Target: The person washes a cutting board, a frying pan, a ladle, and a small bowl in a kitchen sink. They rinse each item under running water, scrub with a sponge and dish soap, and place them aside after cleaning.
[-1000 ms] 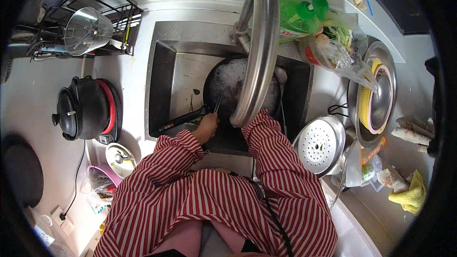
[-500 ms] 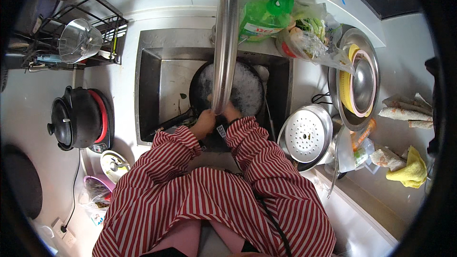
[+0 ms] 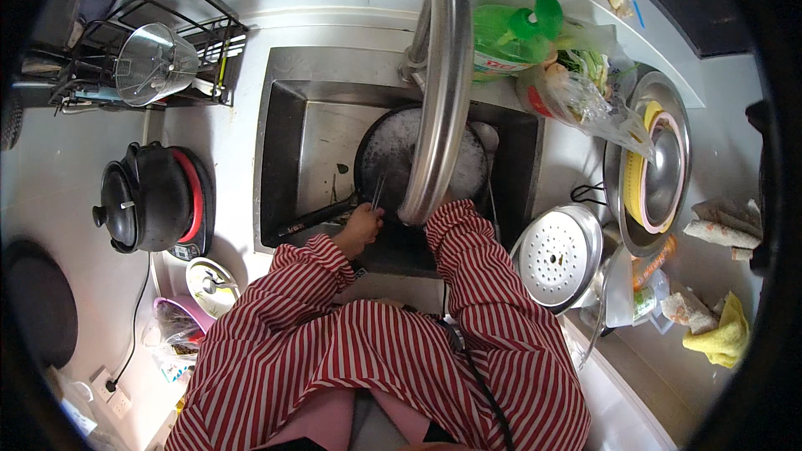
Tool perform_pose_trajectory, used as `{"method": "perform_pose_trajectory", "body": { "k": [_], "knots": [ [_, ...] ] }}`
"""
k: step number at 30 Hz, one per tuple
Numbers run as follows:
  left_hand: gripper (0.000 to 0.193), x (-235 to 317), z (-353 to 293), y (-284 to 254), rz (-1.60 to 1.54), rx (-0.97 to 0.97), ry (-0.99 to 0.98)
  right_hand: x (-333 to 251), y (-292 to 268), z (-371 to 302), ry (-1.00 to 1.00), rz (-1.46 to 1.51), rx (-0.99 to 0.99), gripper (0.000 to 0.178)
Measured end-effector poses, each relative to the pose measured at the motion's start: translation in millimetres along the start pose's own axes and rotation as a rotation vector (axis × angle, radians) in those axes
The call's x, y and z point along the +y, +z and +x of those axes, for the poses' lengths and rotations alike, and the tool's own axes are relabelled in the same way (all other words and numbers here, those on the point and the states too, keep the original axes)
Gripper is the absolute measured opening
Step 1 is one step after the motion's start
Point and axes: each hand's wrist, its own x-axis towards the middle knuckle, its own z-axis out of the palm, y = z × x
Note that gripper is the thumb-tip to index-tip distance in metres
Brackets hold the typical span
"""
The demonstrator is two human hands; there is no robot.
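Note:
A dark frying pan (image 3: 361, 169) full of sudsy water sits in the steel sink (image 3: 288, 63). Its black handle (image 3: 313, 217) points toward the lower left. My left hand (image 3: 361, 230) is closed on a thin, shiny metal utensil (image 3: 378, 190) at the pan's near edge; its exact kind is too small to tell. The curved steel faucet (image 3: 447, 92) arches over the pan and covers most of my right hand (image 3: 444, 200), which is at the pan's near right side. Its fingers are hidden.
Behind the sink stand a green soap bottle (image 3: 505, 38) and a plastic bag of vegetables (image 3: 581, 88). To the right are nested bowls (image 3: 622, 200) and a perforated steamer plate (image 3: 553, 257). On the left are a black pot (image 3: 154, 205) and a wire rack (image 3: 213, 29).
The view has shifted, so the scene sits farther right. My left hand has moved apart from the right, and the thin metal utensil now shows in it.

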Motion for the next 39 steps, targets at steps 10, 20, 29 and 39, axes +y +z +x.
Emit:
{"method": "perform_pose_trajectory", "body": {
  "k": [10, 20, 29, 39],
  "knots": [
    [0.033, -14, 75, 8, -0.062, -0.073, 0.17, -31, -36, -30, 0.269, 1.386, -0.225, 0.027],
    [0.032, 16, -20, 27, 0.75, -0.049, 0.535, -28, 9, 42, -0.046, 0.317, -0.009, 0.028],
    [0.031, 3, -64, -22, 1.271, 0.148, 0.633, -51, -131, -72, 0.084, 0.305, 0.423, 0.045],
    [0.022, 27, -86, -19, 1.641, 0.304, 0.899, -91, -158, -174, -0.234, -0.089, 0.057, 0.015]
  ]
}}
